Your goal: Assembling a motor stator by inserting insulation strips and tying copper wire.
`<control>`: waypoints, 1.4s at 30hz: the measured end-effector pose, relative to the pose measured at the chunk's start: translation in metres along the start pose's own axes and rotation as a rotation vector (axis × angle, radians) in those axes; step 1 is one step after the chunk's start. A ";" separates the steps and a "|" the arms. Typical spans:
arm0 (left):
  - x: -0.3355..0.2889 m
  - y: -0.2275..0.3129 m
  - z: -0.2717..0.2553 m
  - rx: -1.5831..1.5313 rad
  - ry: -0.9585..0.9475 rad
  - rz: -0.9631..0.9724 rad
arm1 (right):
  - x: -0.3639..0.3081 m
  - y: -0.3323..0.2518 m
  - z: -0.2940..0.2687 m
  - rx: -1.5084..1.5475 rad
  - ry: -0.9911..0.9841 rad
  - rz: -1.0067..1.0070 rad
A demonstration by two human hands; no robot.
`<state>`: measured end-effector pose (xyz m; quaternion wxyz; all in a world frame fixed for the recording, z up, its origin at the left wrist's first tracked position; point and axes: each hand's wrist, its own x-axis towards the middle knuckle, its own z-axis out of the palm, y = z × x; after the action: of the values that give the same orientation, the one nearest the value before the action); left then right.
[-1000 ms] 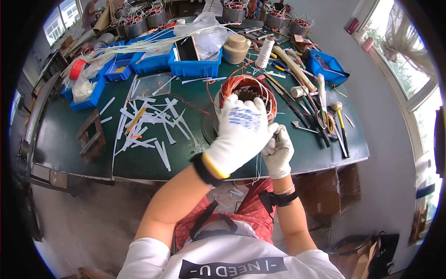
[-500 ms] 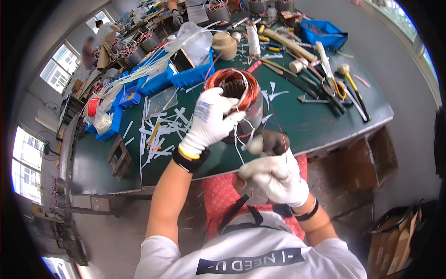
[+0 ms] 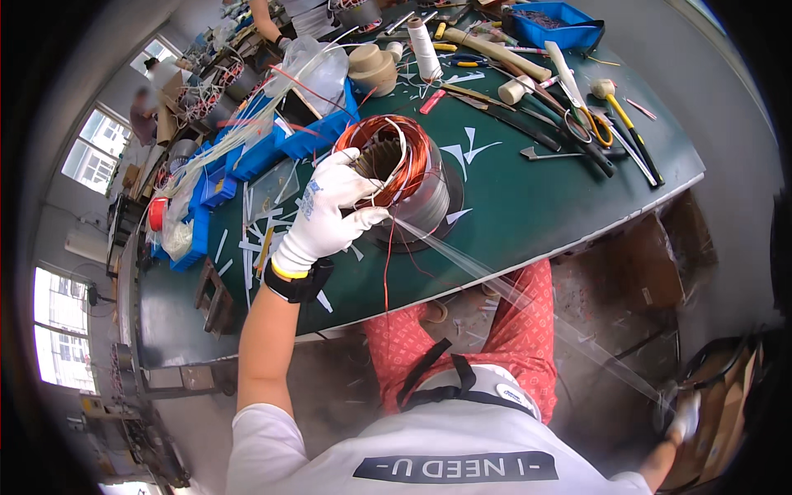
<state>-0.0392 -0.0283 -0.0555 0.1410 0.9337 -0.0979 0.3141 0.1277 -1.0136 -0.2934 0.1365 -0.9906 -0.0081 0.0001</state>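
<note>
A motor stator with copper windings stands on the green table in front of me, its grey metal body upright. My left hand, in a white glove, rests on the winding's left rim; its thumb and fingers are closed on a white cord at the near side. From there the white cord, smeared by motion, stretches to the lower right. Its far end runs to my gloved right hand, blurred and far out beside the table, apparently closed on it. A thin red wire hangs down from the winding.
Paper strips and blue bins lie left. Cord spools, scissors, a mallet and other tools are spread at the back right. Cardboard boxes stand below right. Another person's arm shows at the far side.
My right hand has swung from beside the stator far out to the lower right, drawing the white cord out long. The left hand stays at the winding; the view has shifted slightly.
</note>
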 end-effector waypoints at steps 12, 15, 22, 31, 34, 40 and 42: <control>-0.010 -0.001 -0.026 -0.065 -0.209 -0.074 | -0.016 -0.675 0.004 0.722 -0.023 -0.856; 0.009 0.005 -0.021 -0.122 -0.226 -0.069 | -0.025 -0.788 -0.011 0.836 0.072 -1.073; 0.010 0.004 -0.024 -0.116 -0.212 -0.081 | 0.113 -0.839 -0.018 1.392 0.240 -1.156; 0.013 0.003 -0.027 -0.073 -0.236 -0.082 | 0.020 -0.764 -0.026 1.078 -0.283 -0.918; 0.004 0.000 -0.026 -0.117 -0.211 -0.084 | -0.021 -0.816 -0.016 0.940 -0.172 -1.106; 0.006 0.005 -0.024 -0.060 -0.223 -0.105 | 0.043 -0.839 -0.022 1.217 0.007 -1.025; 0.013 0.007 -0.021 -0.089 -0.214 -0.094 | 0.083 -0.823 -0.041 1.371 -0.250 -0.769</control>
<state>-0.0430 -0.0291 -0.0298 0.1854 0.9583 -0.0824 0.2013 0.1973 -0.2315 -0.0309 0.7041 -0.6064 -0.3630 0.0690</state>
